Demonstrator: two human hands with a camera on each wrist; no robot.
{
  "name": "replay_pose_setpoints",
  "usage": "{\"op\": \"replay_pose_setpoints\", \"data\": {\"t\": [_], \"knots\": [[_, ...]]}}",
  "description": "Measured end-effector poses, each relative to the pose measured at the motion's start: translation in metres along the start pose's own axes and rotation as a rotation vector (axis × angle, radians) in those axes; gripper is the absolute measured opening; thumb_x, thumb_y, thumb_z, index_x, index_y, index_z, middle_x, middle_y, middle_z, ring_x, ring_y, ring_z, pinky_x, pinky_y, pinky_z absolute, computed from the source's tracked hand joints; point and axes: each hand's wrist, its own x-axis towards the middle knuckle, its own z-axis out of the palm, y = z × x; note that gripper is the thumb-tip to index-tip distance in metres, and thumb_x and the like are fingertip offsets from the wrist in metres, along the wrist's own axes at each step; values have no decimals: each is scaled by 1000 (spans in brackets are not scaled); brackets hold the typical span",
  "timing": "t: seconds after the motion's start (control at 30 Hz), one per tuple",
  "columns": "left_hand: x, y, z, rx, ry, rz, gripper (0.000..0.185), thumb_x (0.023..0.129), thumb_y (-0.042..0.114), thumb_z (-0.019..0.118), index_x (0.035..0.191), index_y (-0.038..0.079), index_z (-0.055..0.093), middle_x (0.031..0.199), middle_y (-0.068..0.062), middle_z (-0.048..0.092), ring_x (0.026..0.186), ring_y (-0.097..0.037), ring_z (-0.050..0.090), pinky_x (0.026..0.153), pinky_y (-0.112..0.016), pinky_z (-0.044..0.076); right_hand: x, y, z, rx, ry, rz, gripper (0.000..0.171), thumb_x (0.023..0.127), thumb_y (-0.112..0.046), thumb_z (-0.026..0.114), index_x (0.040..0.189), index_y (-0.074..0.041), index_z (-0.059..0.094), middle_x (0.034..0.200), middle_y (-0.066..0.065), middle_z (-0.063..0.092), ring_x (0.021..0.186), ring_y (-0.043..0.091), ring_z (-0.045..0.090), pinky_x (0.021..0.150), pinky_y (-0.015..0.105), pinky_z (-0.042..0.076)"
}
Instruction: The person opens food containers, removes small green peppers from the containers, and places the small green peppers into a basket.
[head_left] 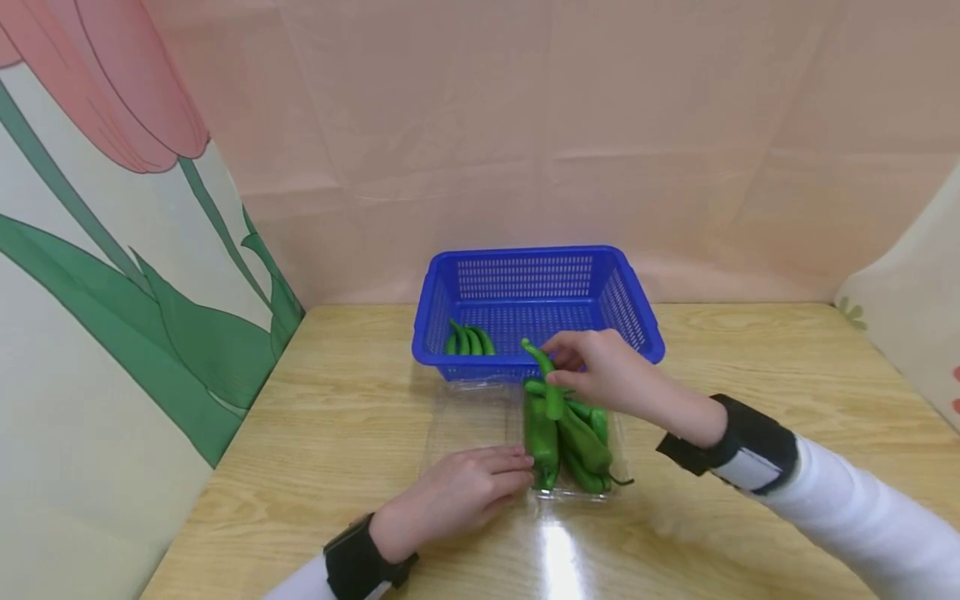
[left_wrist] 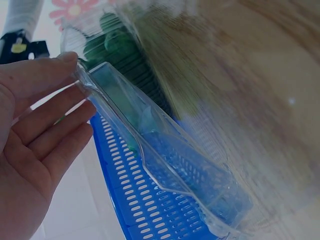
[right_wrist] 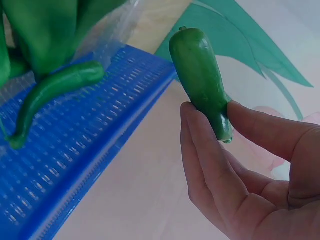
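A clear plastic tray (head_left: 468, 417) lies open on the wooden table, with several green peppers (head_left: 577, 446) in its right half. My right hand (head_left: 561, 367) pinches one green pepper (head_left: 551, 400) between thumb and fingers and holds it above the tray, near the front rim of the blue basket (head_left: 525, 252). The right wrist view shows that pepper (right_wrist: 197, 65) gripped by its end in my right hand (right_wrist: 215, 117). My left hand (head_left: 480, 483) rests flat on the tray's left half, fingers straight. In the left wrist view, my left hand (left_wrist: 45, 115) touches the tray's edge (left_wrist: 150, 135).
Three green peppers (head_left: 468, 340) lie in the basket's front left corner. The basket stands against a pink backdrop, with a tulip-print panel (head_left: 112, 292) along the table's left side. Bare tabletop (head_left: 750, 358) lies to the basket's right.
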Motion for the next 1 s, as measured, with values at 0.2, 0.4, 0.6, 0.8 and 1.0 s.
{"op": "replay_pose_setpoints", "data": {"t": [0.2, 0.4, 0.6, 0.8, 1.0], "knots": [[0, 0, -1, 0, -1, 4, 29, 89, 18, 65, 117, 13, 66, 125, -3, 64, 122, -15, 56, 108, -25, 41, 15, -2, -5, 24, -30, 30, 30, 85, -14, 71, 111, -1, 64, 88, 5, 72, 82, 17, 69, 70, 31, 60], [1, 0, -1, 5, -14, 8, 29, 90, 19, 65, 118, 13, 66, 126, -3, 63, 123, -15, 55, 108, -24, 41, 33, -5, -9, 25, -28, 43, 31, 85, -15, 70, 112, -2, 65, 91, 7, 73, 84, 18, 69, 70, 32, 60], [1, -1, 0, 11, -6, 8, 29, 90, 19, 64, 118, 13, 66, 125, -2, 64, 122, -15, 55, 108, -24, 41, 49, -6, -14, 17, -29, 66, 30, 87, -17, 69, 113, -1, 65, 93, 10, 73, 86, 22, 69, 71, 34, 60], [1, -1, 1, 17, -4, 13, 28, 90, 19, 64, 118, 14, 66, 125, -2, 64, 122, -15, 56, 108, -24, 41, 64, -6, -17, 31, -50, 112, 33, 87, -18, 68, 116, -3, 64, 99, 13, 72, 93, 25, 69, 75, 38, 60], [0, 0, -1, 2, -18, -1, 28, 90, 20, 63, 118, 14, 66, 126, -1, 64, 123, -14, 55, 109, -24, 40, 82, -4, -17, 71, -75, 163, 36, 88, -20, 68, 119, -3, 63, 102, 13, 72, 90, 23, 69, 75, 36, 60]]}}
